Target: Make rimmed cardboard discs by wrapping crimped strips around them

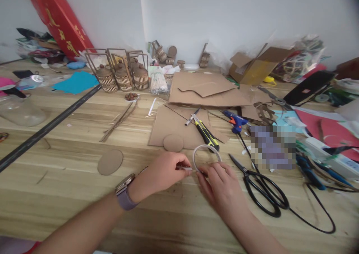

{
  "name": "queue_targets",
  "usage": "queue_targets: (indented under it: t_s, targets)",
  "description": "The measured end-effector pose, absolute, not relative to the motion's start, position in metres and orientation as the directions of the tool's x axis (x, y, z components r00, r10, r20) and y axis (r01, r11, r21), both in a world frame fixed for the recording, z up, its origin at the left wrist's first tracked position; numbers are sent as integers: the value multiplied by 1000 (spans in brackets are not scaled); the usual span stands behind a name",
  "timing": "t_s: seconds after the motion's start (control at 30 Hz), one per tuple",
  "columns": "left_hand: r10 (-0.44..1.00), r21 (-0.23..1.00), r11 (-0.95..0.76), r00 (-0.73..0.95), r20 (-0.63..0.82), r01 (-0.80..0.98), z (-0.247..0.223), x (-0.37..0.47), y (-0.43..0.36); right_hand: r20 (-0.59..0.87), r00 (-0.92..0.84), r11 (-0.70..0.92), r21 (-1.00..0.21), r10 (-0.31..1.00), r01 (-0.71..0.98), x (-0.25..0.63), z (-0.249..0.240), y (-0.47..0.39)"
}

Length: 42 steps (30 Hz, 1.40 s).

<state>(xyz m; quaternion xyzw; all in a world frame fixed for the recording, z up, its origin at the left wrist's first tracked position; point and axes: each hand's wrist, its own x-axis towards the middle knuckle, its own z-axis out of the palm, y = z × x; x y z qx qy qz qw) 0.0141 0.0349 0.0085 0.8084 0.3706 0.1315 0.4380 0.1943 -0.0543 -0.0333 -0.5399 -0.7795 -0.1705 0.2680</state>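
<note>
On the pale-grained wooden table (70, 198), a round brown cardboard disc (110, 162) lies leftmost; next, the left hand (162, 172), a mauve-strapped watch (126, 194) on its wrist, pinches a small pale flat strip (185, 168) between thumb and fingers; just beside it, a thin whitish ring (206, 146) is clamped in the fingers of the right hand (223, 181); black-handled metal scissors (259, 186) lie at the right.

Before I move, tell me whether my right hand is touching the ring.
Touching. The head view shows the right hand pinching the ring at its near edge, with no gap between them.
</note>
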Motion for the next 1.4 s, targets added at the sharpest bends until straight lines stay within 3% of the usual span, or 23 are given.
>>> queue_targets:
  t_s: [0.2, 0.47, 0.7, 1.13, 1.3, 1.4]
  targets:
    - [685, 812, -310, 708, -171, 495, 8, 14, 35, 613, -255, 366, -60, 748, 929, 194, -33, -54]
    - [777, 827, -330, 629, -36, 456, 6, 15, 34, 601, -259, 359, -50, 756, 932, 194, -32, -54]
    - [824, 854, -286, 567, -13, 435, 12, 12, 35, 608, -246, 352, -58, 755, 934, 195, -32, -55]
    - [680, 747, -484, 733, -6, 456, 6, 11, 38, 610, -299, 385, -11, 734, 923, 192, -31, -57]
    - [717, 783, -403, 695, -53, 475, 6, 12, 36, 616, -250, 373, -78, 747, 924, 193, -32, -57]
    - [748, 777, -429, 663, 20, 461, 6, 12, 32, 625, -194, 367, -161, 757, 916, 193, -34, -58]
